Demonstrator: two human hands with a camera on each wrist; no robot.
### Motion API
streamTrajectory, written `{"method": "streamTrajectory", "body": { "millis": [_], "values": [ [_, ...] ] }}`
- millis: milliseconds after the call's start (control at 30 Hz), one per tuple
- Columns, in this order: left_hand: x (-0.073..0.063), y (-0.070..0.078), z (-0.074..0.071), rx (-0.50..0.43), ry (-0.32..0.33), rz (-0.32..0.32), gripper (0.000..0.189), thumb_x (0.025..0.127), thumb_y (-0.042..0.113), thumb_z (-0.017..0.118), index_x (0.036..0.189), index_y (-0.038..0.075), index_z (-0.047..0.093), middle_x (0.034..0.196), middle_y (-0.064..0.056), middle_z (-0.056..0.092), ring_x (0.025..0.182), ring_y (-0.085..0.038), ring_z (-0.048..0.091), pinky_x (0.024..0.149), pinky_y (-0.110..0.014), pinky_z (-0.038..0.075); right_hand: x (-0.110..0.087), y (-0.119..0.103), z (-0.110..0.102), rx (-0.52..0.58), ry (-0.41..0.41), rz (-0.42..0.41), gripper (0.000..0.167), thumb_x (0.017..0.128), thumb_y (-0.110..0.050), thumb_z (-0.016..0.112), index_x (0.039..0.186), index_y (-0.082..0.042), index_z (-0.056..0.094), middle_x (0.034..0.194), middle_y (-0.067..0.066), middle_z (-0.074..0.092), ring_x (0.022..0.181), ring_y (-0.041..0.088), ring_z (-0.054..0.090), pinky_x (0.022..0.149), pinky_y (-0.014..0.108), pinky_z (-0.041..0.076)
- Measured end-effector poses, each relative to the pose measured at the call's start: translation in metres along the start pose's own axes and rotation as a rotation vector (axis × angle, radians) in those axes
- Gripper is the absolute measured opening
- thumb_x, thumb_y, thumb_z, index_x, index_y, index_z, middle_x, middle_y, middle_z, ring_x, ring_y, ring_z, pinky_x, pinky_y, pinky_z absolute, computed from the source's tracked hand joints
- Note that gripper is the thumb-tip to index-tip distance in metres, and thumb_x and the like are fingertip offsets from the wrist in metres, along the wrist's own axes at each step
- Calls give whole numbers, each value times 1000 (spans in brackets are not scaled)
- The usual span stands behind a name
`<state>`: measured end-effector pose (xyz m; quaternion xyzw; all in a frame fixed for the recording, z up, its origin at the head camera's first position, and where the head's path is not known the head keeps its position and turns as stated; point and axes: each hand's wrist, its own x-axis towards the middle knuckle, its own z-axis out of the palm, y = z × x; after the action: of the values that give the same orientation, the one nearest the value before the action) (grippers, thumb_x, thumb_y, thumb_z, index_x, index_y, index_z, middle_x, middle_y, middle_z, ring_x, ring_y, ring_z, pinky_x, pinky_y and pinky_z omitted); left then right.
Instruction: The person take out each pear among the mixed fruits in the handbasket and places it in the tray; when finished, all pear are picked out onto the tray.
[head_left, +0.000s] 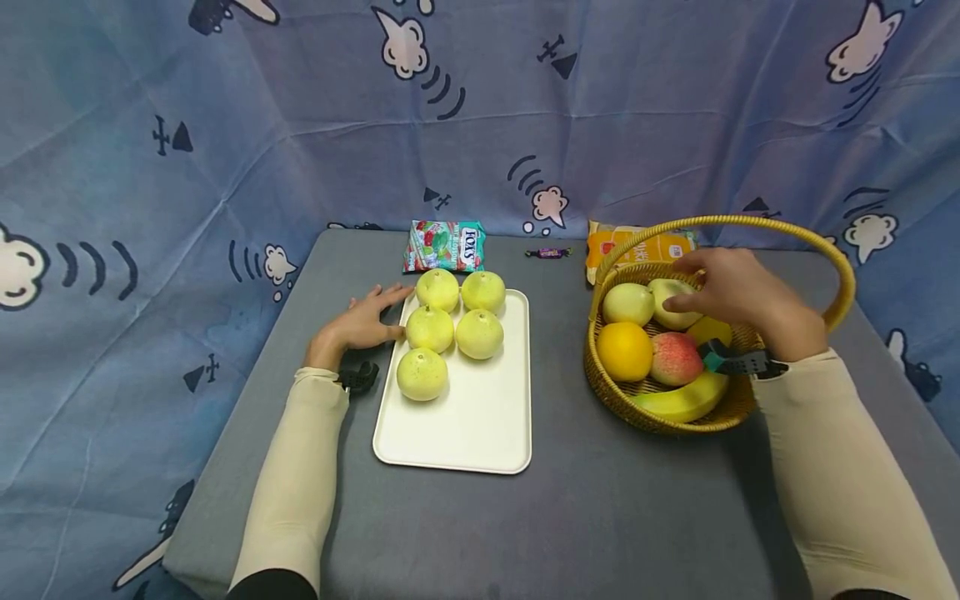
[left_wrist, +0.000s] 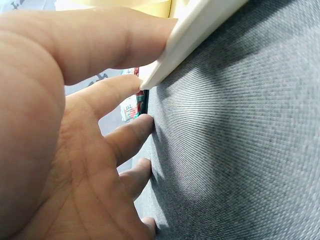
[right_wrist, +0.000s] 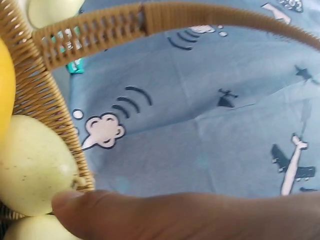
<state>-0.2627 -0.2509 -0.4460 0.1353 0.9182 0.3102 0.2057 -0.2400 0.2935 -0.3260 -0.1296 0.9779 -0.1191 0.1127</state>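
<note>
My left hand (head_left: 365,320) rests at the left edge of the white tray (head_left: 480,433), fingers spread. In the left wrist view the thumb (left_wrist: 125,37) touches the tray's rim, and the other fingertips meet the grey cloth. Several round yellow-green pears (head_left: 430,329) sit toward the tray's far left. My right hand (head_left: 738,287) reaches under the handle of the wicker basket (head_left: 600,379). Its thumb lies against a pale green pear (head_left: 663,292), with the index finger extended above its far side. Another pear (right_wrist: 35,165) lies beside the thumb in the right wrist view.
The basket also holds an orange (head_left: 625,352), a red peach (head_left: 676,359) and a banana (head_left: 686,400). Its tall handle (head_left: 750,221) arches over. Along the back lie a teal candy bag (head_left: 446,247), a small purple-wrapped candy (head_left: 548,252) and an orange snack bag (head_left: 600,242).
</note>
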Motion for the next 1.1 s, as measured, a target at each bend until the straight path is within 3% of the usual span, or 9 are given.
{"method": "streamTrajectory", "body": {
  "millis": [233,433,767,933,1100],
  "values": [
    [-1,1,-1,0,0,-1,83,105,21,68,176,19,27,185,-16,14,171,-46,-6,130,-77,-14,23,8,13,-51,-100,-4,74,94,-30,85,148,12,58,141,40,63,127,61,59,102,71,53],
    [0,-1,0,1,-3,3,83,105,21,68,176,19,27,185,-16,13,171,-47,-7,130,-76,-14,35,14,30,-61,-88,18,59,91,-28,84,135,7,65,114,27,70,95,42,60,79,54,54],
    [2,-3,1,12,2,-1,83,105,22,69,176,21,27,185,-16,14,171,-46,-5,129,-78,-14,35,12,38,-54,-84,62,67,92,-25,80,143,9,53,127,37,65,100,47,62,85,62,56],
    [2,-1,0,8,5,-6,83,105,23,69,176,21,28,185,-15,15,171,-46,-6,129,-77,-14,21,6,35,-26,13,66,70,91,-26,79,142,12,49,114,37,64,93,48,60,80,62,53],
    [2,-2,1,7,6,-6,83,104,22,69,176,21,28,185,-15,14,171,-46,-6,130,-76,-14,0,-2,32,22,161,43,75,91,-26,81,146,12,49,125,41,61,101,55,58,82,66,49]
  ]
}}
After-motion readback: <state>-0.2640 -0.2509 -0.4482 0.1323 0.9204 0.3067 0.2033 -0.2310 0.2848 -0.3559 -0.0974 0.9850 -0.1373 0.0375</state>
